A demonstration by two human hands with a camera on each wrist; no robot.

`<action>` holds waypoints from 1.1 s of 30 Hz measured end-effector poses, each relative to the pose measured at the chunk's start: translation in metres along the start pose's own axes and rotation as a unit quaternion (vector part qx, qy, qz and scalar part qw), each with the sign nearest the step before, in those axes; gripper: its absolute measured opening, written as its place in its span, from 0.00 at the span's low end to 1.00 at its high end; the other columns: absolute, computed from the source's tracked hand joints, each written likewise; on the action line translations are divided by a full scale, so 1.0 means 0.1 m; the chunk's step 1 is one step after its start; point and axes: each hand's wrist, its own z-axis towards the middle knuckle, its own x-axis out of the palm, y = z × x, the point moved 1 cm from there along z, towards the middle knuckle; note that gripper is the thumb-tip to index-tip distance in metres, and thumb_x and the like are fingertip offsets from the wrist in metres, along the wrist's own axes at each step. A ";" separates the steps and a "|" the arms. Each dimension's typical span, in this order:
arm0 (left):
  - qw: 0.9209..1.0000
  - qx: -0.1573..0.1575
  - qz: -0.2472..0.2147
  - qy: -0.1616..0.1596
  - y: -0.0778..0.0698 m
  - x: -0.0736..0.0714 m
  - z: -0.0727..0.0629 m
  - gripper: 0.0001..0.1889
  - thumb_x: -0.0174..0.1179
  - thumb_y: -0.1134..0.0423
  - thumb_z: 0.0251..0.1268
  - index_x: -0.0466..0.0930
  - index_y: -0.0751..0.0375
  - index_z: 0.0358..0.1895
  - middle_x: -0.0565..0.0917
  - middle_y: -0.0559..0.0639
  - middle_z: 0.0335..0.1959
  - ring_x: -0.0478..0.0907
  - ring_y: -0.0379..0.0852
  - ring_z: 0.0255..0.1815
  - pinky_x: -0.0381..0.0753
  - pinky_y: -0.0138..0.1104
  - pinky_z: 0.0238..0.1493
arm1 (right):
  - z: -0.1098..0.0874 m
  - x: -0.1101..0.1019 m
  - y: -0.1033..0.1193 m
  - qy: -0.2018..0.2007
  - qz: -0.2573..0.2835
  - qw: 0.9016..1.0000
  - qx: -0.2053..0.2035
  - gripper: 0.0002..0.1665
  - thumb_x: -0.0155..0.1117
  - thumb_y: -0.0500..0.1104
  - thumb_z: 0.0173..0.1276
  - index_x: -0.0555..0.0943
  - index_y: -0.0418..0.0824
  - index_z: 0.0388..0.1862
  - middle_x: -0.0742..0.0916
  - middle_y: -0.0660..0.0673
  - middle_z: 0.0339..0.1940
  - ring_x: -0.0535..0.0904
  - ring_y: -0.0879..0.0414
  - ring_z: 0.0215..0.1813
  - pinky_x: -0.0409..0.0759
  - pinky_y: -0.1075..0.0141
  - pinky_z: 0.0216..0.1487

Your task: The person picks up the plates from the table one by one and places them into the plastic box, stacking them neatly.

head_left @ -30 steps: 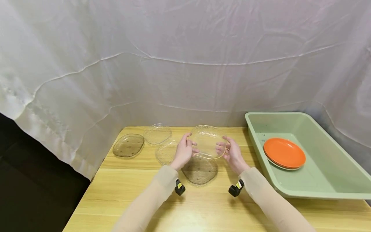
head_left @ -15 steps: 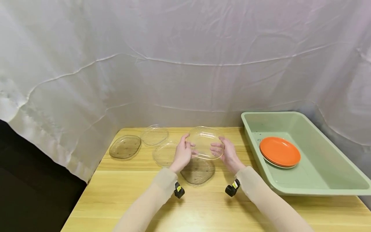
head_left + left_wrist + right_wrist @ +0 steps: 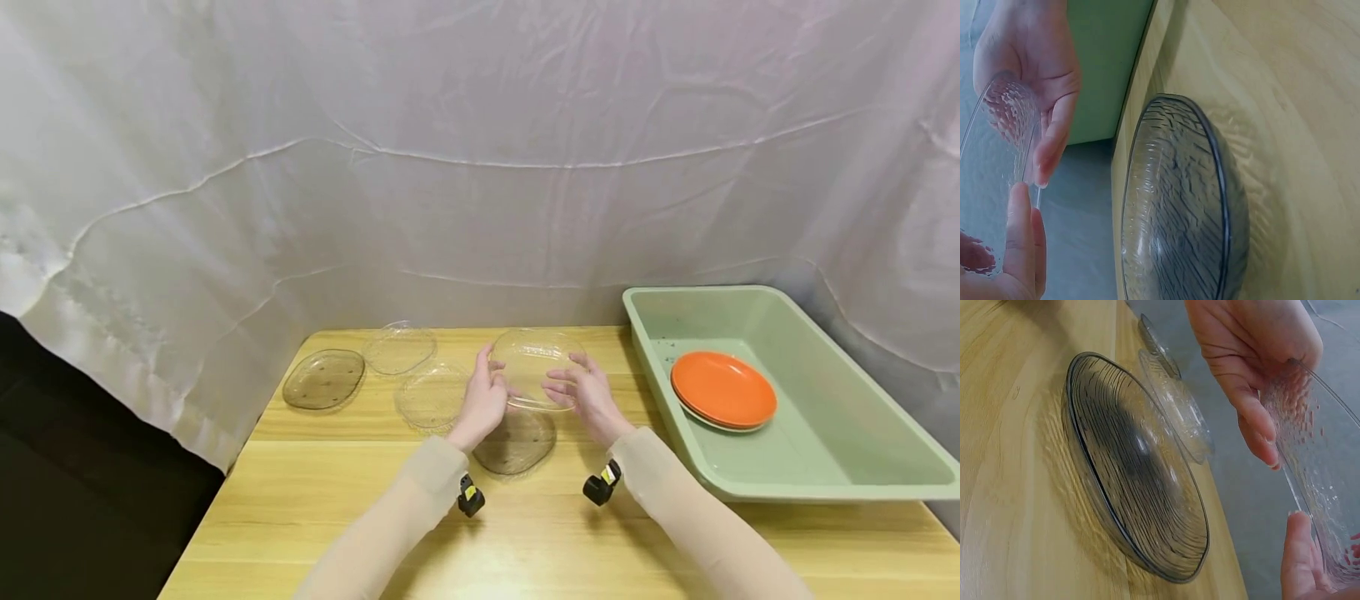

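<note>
The left hand (image 3: 482, 402) and right hand (image 3: 590, 397) grip the clear plate (image 3: 527, 365) between them, one at each side, maybe so it won't slip. A brown plate (image 3: 517, 447) sits below their grip.

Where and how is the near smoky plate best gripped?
Likely by the right rim of the smoky plate, from the person's right: the wrist views show its rim raised off the table, so fingers could slip beneath. A clear plate sits close on its left; left hand and right hand hold another plate over its far side.
</note>
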 end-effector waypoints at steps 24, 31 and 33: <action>0.998 -0.003 0.068 0.009 0.05 -0.05 -0.02 0.30 0.41 0.58 0.82 0.47 0.53 0.82 0.72 0.61 0.70 0.83 0.46 0.36 0.87 0.40 0.38 | -0.05 -0.12 -0.05 0.014 -0.025 1.000 0.009 0.47 0.30 0.21 0.58 0.45 0.33 0.80 0.74 0.29 0.68 0.88 0.59 0.39 0.88 0.67 0.51; 0.993 0.020 0.120 -0.006 0.06 -0.07 0.00 0.27 0.41 0.56 0.82 0.54 0.54 0.80 0.76 0.56 0.67 0.84 0.49 0.38 0.82 0.33 0.38 | -0.06 -0.17 -0.03 0.006 -0.045 0.999 0.010 0.47 0.31 0.21 0.58 0.44 0.34 0.80 0.71 0.28 0.71 0.88 0.60 0.40 0.88 0.70 0.48; 0.991 0.028 0.133 -0.012 0.07 -0.07 0.01 0.27 0.41 0.56 0.82 0.56 0.54 0.79 0.76 0.55 0.66 0.84 0.47 0.41 0.83 0.34 0.40 | -0.06 -0.18 -0.02 0.004 -0.052 0.999 0.010 0.47 0.32 0.21 0.58 0.44 0.34 0.80 0.71 0.28 0.72 0.88 0.61 0.40 0.88 0.70 0.47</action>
